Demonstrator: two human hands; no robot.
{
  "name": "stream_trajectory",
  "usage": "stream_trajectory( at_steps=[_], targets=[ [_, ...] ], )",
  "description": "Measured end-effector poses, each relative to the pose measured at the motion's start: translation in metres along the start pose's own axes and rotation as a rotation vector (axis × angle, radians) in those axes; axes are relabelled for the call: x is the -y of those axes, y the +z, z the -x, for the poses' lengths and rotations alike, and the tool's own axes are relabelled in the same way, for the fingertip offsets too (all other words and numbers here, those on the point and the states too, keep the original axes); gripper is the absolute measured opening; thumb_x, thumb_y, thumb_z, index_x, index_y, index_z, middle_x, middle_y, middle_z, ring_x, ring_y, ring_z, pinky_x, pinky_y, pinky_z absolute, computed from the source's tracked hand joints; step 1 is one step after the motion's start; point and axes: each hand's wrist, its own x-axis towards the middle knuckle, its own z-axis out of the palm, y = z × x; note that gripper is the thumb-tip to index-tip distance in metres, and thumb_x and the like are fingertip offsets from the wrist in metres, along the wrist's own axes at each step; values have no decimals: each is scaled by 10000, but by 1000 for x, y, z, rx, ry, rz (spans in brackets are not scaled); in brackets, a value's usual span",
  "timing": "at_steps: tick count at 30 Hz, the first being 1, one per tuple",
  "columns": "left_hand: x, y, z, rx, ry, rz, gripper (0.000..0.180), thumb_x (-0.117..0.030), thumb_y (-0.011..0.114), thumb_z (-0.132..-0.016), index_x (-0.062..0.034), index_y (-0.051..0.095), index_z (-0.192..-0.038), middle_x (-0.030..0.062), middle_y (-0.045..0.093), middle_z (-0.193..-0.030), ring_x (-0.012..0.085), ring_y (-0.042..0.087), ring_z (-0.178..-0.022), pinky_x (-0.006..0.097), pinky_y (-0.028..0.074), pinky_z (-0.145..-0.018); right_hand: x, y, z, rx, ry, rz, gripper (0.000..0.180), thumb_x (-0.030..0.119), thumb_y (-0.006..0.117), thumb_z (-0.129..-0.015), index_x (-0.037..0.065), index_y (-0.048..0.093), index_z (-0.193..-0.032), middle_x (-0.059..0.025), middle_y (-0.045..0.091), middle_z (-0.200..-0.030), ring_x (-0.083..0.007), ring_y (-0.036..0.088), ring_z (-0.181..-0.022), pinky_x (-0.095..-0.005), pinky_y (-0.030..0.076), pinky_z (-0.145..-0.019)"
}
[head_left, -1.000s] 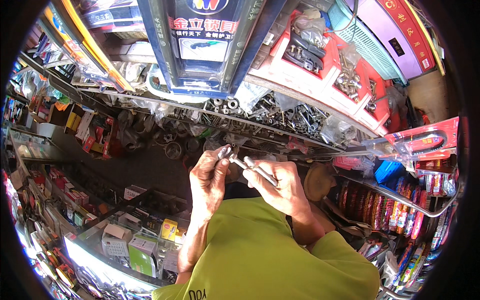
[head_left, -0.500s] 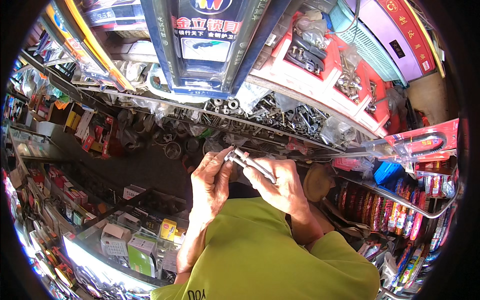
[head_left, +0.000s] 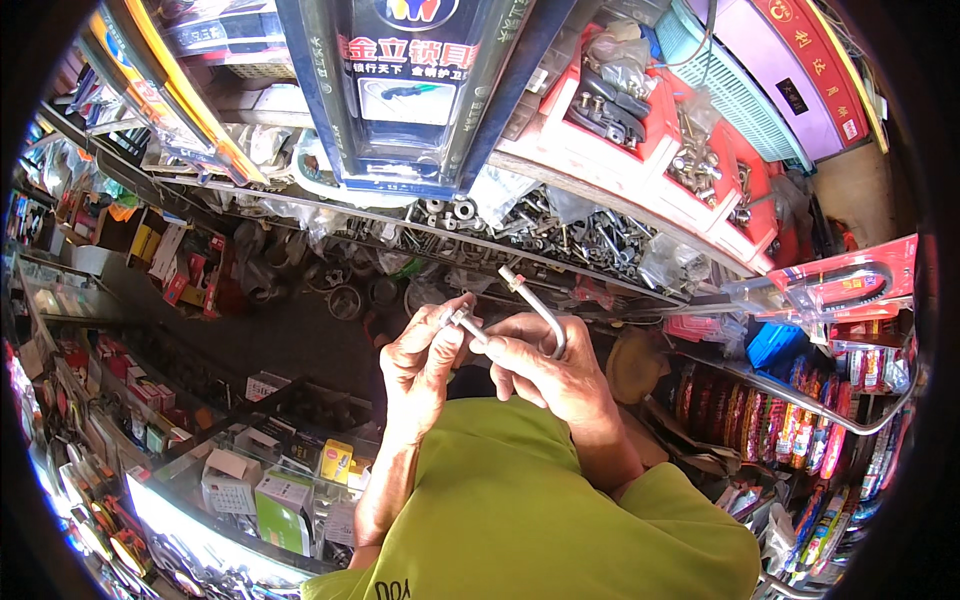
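A grey metal U-bolt is held in front of my body, tilted, with its bend partly hidden by my fingers. My right hand is closed around the bend, its thumb pressing along the nearer leg. One leg points up and away, free of both hands, with a small nut near its end. On the other leg sits a nut, pinched between the thumb and fingers of my left hand. Both hands are close together above my green shirt.
Beyond my hands, a long shelf tray of loose bolts and metal fittings runs across. Red bins of hardware stand above it at the right. Packaged goods hang at the right, near a bent metal rail. A glass counter with boxes lies at the left.
The U-bolt has turned in my right hand, so its legs now show apart and one points up and away. My right fingers have shifted on it; my left hand stays on the nut end.
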Motion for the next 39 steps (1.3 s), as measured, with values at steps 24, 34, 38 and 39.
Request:
stream_trajectory(
  at_steps=[24, 34, 38, 39],
  targets=[
    [-6, -1, -3, 46, 221, -371, 258, 1, 591, -885, 36, 622, -1139, 98, 631, -936, 132, 603, -818, 240, 477, -775, -21, -3, -10, -115, -86, -139, 266, 200, 590, -896, -23, 620, -1038, -60, 593, -674, -54, 440, -439, -177, 283, -388],
    [0, 8, 2, -3, 14, -232, 249, -152, 547, -950, 40, 614, -1094, 45, 617, -689, 29, 484, -539, 178, 395, -506, -31, 4, -23, -341, -699, 167, 569, 250, 523, -954, 16, 266, -1405, -195, 357, -1356, -204, 555, -939, -338, 470, -804],
    [0, 6, 2, 12, -106, -132, 271, -194, 521, -966, 21, 608, -1105, 49, 616, -634, 13, 440, -483, 164, 323, -453, -30, -1, -24, -311, -746, 324, 331, 192, 503, -960, -31, 501, -1204, -181, 418, -1294, -162, 558, -872, -301, 482, -735],
    [0, 6, 2, 5, -115, -121, 273, -202, 515, -969, 19, 610, -1100, 47, 613, -605, 6, 415, -454, 162, 298, -425, -30, -2, -23, -299, -749, 334, 289, 173, 513, -953, -38, 537, -1149, -180, 453, -1261, -160, 569, -857, -304, 487, -726]
  ],
)
